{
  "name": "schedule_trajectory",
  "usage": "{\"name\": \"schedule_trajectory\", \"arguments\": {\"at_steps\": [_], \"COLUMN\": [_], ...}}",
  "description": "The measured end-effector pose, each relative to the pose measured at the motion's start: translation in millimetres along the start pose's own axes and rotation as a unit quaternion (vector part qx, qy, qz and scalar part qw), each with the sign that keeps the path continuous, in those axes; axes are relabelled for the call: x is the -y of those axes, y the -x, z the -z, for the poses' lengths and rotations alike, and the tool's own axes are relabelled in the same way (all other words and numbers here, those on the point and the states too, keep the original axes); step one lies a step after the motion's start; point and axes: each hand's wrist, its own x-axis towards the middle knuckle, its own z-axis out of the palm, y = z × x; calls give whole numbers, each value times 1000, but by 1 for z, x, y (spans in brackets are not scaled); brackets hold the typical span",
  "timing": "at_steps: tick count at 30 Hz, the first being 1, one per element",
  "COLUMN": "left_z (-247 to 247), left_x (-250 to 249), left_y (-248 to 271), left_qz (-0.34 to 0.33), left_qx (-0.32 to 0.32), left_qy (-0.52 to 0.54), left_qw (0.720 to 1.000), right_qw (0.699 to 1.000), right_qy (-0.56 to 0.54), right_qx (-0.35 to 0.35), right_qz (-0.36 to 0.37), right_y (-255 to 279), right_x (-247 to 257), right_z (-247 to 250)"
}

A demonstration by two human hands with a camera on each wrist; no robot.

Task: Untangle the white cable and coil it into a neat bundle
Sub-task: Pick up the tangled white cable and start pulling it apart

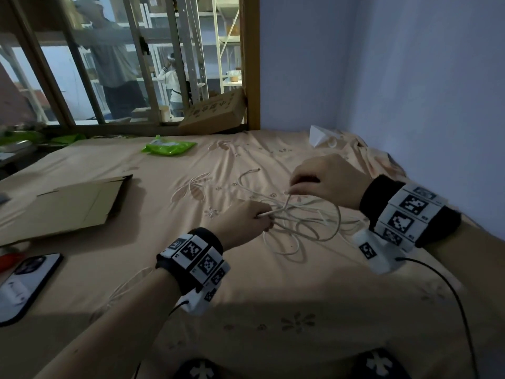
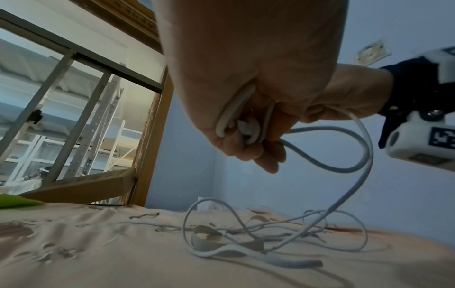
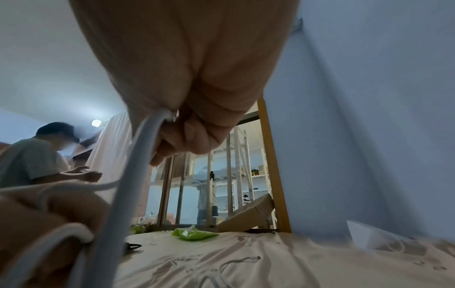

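step: untangling, no coil yet | white cable [image 1: 297, 222] knotted on bedsheet [image 1: 246, 296] | left hand [image 1: 243, 221] fist grips bunched strands | right hand [image 1: 322, 181] pinches one strand, probably near an end | next: draw it free

No word or number can be read with any certainty. The leaning cardboard box [image 1: 216, 110] carries a row of dark printed symbols on its upper face, too blurred to make out. Well in front of that box, the left wristband [image 1: 196, 255] and the right wristband [image 1: 407, 214] each bear several black-and-white square code markers. One more marker sits on the white housing [image 2: 443, 139] under the right band. Far left of the box and nearer the wearer, a phone [image 1: 24, 285] shows pale print on its case, illegible. Nearest the wearer, two dark shapes [image 1: 196, 370] [image 1: 378, 363] each show a white cross
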Motion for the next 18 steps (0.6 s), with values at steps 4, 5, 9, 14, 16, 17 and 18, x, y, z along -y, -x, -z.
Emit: {"name": "schedule_trajectory", "arguments": {"at_steps": [4, 5, 9, 14, 16, 17, 18], "left_z": [3, 3, 2, 3, 4, 4, 6], "left_x": [-13, -16, -24, -33, -35, -36, -37], "left_y": [2, 2, 6, 6, 5, 5, 5], "left_qz": [-32, -36, -32, -48, -47, -50, -55], "left_qx": [51, 56, 54, 23, 13, 7, -1], "left_qy": [110, 146, 277, 356, 389, 405, 418], "left_qw": [992, 987, 959, 933, 920, 913, 907], "right_qw": [1000, 999, 999, 993, 993, 992, 991], "right_qy": [21, 23, -2, -62, -60, -65, -69], "right_qx": [-19, -25, -41, -21, -7, -8, -4], "right_qz": [8, 9, -32, -99, -103, -105, -111], "right_y": [-4, -4, 2, 11, 15, 16, 17], "right_x": [-7, -9, -19, -23, -23, -24, -24], "right_z": [-2, -5, -15, -24, -27, -29, -30]}}
